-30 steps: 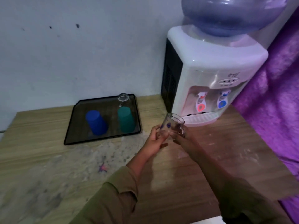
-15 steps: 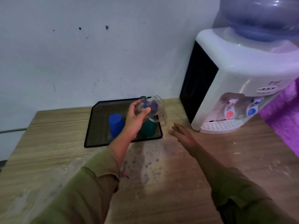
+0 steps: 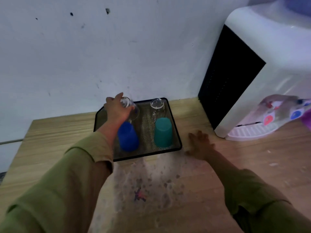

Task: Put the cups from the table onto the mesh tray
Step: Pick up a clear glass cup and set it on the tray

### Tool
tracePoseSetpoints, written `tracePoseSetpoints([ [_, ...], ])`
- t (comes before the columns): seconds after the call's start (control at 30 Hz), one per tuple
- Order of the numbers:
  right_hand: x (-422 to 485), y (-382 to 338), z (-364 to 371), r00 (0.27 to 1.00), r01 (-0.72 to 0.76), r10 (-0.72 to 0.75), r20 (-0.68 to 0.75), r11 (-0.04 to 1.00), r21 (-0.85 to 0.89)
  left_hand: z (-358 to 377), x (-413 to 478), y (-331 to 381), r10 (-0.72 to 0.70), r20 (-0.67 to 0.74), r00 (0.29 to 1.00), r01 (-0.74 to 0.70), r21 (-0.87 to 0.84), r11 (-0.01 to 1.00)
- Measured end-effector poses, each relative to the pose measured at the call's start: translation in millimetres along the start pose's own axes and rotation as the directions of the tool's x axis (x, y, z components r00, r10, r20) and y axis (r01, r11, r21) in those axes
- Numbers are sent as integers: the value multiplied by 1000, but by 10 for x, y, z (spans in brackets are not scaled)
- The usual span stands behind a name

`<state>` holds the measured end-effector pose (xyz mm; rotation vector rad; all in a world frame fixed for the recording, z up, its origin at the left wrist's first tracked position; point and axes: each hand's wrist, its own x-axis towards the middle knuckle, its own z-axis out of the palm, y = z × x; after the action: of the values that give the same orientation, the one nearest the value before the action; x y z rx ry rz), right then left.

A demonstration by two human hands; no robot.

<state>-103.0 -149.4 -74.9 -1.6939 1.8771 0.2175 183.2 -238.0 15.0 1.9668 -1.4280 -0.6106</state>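
Two hands show: your right hand (image 3: 199, 145) rests spread, empty, on the table (image 3: 235, 165); your left hand (image 3: 117, 110) grips one glass cup (image 3: 132, 108) over the mesh tray (image 3: 175, 128), behind the blue cup (image 3: 127, 137). Right: teal cup (image 3: 163, 132), second glass (image 3: 157, 109) beyond.

The left hand (image 3: 117, 110) grips a clear glass cup (image 3: 130, 107), tilted and upside down, over the far left part of the black mesh tray (image 3: 146, 132). On the tray stand an inverted blue plastic cup (image 3: 127, 137), an inverted teal plastic cup (image 3: 163, 132) and, behind it, an inverted clear glass mug (image 3: 157, 108). The right hand (image 3: 199, 143) rests flat with spread fingers on the wooden tabletop (image 3: 50, 137), just beside the tray's right edge. A white water dispenser (image 3: 269, 64) stands at right.
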Motion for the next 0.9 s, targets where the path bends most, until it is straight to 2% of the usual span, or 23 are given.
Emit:
tracePoseSetpoints([
  [0.1,52,-10,-15,1000,-5,6,18,1000,-24,30,130,-58,7,-30,1000,-5,61,998],
  [0.27,79,3,5,1000,-4,4,8,1000,-8,116,277,-90,58,44,997,-63,146,987],
  [0.47,81,-10,-4,1000,-5,5,-11,1000,-4,239,346,-101,37,73,997,-47,151,987],
  [0.77,51,-4,-15,1000,3,-3,-5,1000,4,310,305,-45,79,108,991,-103,241,965],
  [0.9,31,-15,-32,1000,-2,2,8,1000,17,232,273,7,57,164,985,-99,264,959],
])
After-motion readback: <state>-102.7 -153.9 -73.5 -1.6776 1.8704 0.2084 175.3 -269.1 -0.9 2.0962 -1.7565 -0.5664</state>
